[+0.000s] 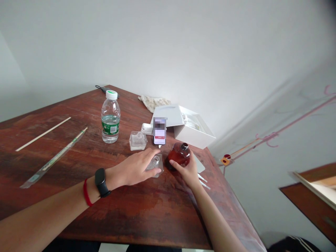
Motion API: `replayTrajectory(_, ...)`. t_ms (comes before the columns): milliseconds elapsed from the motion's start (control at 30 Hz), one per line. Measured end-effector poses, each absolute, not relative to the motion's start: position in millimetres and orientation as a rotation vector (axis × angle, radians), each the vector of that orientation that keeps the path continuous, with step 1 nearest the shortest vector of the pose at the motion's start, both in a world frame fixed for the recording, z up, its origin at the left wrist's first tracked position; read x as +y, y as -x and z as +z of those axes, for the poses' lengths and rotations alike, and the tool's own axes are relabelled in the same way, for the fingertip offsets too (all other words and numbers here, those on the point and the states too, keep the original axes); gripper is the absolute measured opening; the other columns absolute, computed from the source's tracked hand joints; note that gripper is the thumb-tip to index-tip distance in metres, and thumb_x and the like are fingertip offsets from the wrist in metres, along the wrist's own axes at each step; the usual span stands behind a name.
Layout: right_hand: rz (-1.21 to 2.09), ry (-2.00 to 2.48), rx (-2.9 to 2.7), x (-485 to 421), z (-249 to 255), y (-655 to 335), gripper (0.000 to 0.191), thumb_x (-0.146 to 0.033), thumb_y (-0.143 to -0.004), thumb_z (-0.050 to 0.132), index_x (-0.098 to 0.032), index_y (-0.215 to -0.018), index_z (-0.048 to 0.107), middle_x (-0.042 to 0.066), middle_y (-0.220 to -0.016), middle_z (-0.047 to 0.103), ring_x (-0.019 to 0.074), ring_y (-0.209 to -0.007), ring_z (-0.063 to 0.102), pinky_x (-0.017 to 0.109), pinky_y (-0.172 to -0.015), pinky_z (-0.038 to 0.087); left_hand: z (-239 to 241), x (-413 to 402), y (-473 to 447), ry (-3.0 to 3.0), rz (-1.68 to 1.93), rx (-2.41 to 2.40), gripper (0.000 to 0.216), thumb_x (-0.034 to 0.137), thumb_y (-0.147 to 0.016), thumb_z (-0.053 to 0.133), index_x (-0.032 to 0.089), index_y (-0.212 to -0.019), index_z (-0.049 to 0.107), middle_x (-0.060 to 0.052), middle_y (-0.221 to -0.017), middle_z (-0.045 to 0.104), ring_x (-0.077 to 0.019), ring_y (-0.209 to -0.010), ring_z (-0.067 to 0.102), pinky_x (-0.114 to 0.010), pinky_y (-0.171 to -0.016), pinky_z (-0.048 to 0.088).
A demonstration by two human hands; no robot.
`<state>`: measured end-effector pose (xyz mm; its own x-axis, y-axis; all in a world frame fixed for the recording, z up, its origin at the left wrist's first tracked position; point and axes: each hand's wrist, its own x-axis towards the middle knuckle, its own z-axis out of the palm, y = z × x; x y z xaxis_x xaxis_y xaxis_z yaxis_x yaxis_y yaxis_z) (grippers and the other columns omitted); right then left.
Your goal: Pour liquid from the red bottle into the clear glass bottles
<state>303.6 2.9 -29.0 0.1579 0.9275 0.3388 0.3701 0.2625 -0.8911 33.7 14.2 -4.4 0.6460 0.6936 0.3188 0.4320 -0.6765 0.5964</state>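
My right hand [187,171] is wrapped round a brown bottle [180,154] with an open, dark neck, its thumb across the near side. The bottle looks slightly tilted, and I cannot tell whether its base touches the table. My left hand [138,166] reaches over a small clear glass bottle [156,161] with a short neck. Its thumb and fingers are spread apart on either side of that glass; whether they touch it I cannot tell. A second clear glass bottle [138,140] stands just behind my left hand. A phone [159,131] with a lit screen is propped up behind both hands.
White droppers or thin sticks [204,182] lie right of my right hand. Behind are a white open box [194,134] and a cloth [154,102]. Leftward are a water bottle [110,119], a bare stick [43,134] and a wrapped stick [55,157]. The wooden table [126,217] meets the wall.
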Motion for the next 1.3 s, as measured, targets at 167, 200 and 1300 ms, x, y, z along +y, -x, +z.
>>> replayTrajectory(167, 0.617, 1.31, -1.42, 2.7, -29.0, -303.3, 0.088, -0.047, -0.07, 0.097, -0.025, -0.145, 0.055, 0.016, -0.143, 0.07, 0.0389, -0.13, 0.069, 0.061, -0.116, 0.051, -4.6, 14.0, -33.6, -2.396, 0.752, 0.88, 0.056, 0.039, -0.105, 0.061, 0.018, -0.153, 0.043, -0.019, -0.158, 0.057, -0.0363, -0.145, 0.058, -0.05, -0.122, 0.046)
replayTrajectory(200, 0.616, 1.31, -1.421, 2.7, -29.1, -303.4, 0.088, -0.047, -0.071, 0.097, -0.024, -0.144, 0.055, 0.016, -0.143, 0.07, 0.0387, -0.13, 0.069, 0.061, -0.116, 0.052, -4.8, 14.2, -33.7, -2.396, 0.751, 0.881, 0.056, 0.04, -0.105, 0.061, 0.018, -0.153, 0.043, -0.019, -0.158, 0.058, -0.0363, -0.145, 0.058, -0.05, -0.121, 0.046)
replayTrajectory(1300, 0.477, 1.335, -1.526, 0.4, -27.4, -304.0, 0.09, -0.048, -0.073, 0.094, -0.024, -0.148, 0.051, 0.017, -0.146, 0.066, 0.0386, -0.135, 0.065, 0.062, -0.119, 0.049, 7.5, 10.8, -31.3, -2.349, 0.725, 0.979, 0.07, 0.045, -0.097, 0.072, 0.018, -0.155, 0.044, -0.019, -0.157, 0.059, -0.038, -0.141, 0.062, -0.049, -0.116, 0.05)
